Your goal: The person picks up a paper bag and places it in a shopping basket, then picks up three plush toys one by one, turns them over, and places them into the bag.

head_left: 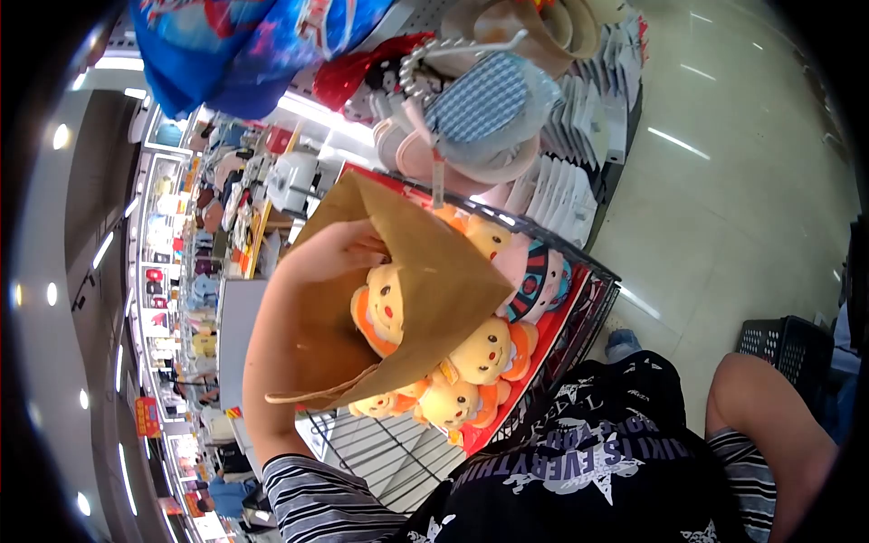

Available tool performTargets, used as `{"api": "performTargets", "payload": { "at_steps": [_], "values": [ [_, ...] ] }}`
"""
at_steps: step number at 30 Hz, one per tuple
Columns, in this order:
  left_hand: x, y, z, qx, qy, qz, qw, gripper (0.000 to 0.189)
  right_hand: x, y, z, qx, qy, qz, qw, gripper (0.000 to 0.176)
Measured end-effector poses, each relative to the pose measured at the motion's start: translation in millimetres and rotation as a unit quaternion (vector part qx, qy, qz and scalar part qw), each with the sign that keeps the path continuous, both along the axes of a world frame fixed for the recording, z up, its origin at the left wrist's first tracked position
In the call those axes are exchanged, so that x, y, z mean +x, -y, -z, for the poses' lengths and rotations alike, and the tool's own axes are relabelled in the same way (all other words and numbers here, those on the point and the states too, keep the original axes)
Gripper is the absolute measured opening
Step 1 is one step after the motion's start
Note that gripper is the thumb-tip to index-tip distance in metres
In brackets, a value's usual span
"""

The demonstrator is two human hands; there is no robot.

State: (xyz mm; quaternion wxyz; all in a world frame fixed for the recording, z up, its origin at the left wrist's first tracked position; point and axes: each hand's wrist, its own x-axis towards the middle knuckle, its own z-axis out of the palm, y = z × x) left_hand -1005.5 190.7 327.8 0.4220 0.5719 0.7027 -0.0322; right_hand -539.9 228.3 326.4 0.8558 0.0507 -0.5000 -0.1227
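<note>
My left hand [330, 255] is raised and grips the edge of a brown paper bag [434, 271], holding its mouth open over a wire bin [579, 317]. A yellow plush toy with an orange mane [380, 312] sits at the bag's opening, just below my fingers. More plush toys of the same kind [484, 353] lie heaped in the bin under and beside the bag. The bag's paper handle [317, 391] hangs loose below. Only my right upper arm and elbow [760, 407] show at the lower right; the hand itself is out of the picture.
Hats and a checked bag [489, 100] hang above the bin, beside racks of white packets [579, 136]. Blue fabric [244, 45] hangs at the top left. A black basket [787, 348] stands on the shiny tiled floor. Stocked store shelves [190, 271] run along the left.
</note>
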Motion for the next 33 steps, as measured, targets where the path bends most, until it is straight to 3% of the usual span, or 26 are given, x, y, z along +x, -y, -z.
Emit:
{"api": "performTargets", "payload": {
  "at_steps": [1, 5, 8, 10, 11, 14, 16, 19, 23, 27, 30, 33],
  "values": [
    [3.2, 7.5, -11.7, 0.013, 0.048, -0.038, 0.998, 0.037, -0.5, 0.0, -0.7, 0.001, 0.003, -0.009, 1.0, 0.012],
    [10.7, 54.9, -47.8, 0.115, 0.034, -0.06, 0.991, 0.04, -9.5, 5.3, -2.3, -0.001, 0.021, -0.067, 0.998, 0.014],
    [12.0, 101.5, -65.0, 0.2, 0.01, -0.088, 0.976, 0.041, -15.4, 10.6, -5.4, 0.0, 0.029, -0.118, 0.993, 0.015],
    [11.6, 137.3, -70.3, 0.317, -0.078, -0.1, 0.94, 0.036, -20.5, 14.6, -6.4, 0.003, 0.033, -0.162, 0.986, 0.016],
    [7.9, 157.5, -70.4, 0.319, -0.081, -0.111, 0.938, 0.036, -22.9, 16.8, -7.0, 0.006, 0.036, -0.186, 0.982, 0.016],
    [0.7, 219.9, -60.3, 0.477, -0.081, -0.194, 0.853, 0.03, -39.3, 22.8, -5.4, 0.014, 0.039, -0.283, 0.958, 0.017],
    [-4.4, 259.0, -47.7, 0.495, -0.088, -0.23, 0.833, 0.028, -64.2, 29.4, -1.8, 0.026, 0.042, -0.395, 0.917, 0.015],
    [-6.1, 304.8, -20.3, 0.527, -0.075, -0.321, 0.784, 0.023, -131.1, 45.0, -10.6, 0.096, 0.107, -0.393, 0.908, 0.011],
    [-11.7, 340.2, 22.8, 0.43, -0.058, -0.432, 0.791, 0.021, -172.5, 80.7, -8.3, 0.131, 0.125, -0.477, 0.86, 0.017],
    [-22.8, 362.2, 74.9, 0.323, -0.063, -0.432, 0.84, 0.019, -207.7, 117.7, -1.3, 0.155, 0.166, -0.518, 0.825, 0.017],
    [-26.4, 370.7, 92.1, 0.232, -0.09, -0.363, 0.898, 0.023, -220.4, 145.6, 9.1, 0.161, 0.236, -0.501, 0.817, 0.01],
    [-29.8, 372.4, 106.7, 0.099, -0.077, -0.336, 0.934, 0.028, -238.6, 167.1, 32.7, 0.253, 0.414, -0.499, 0.718, 0.009]
  ]
}}
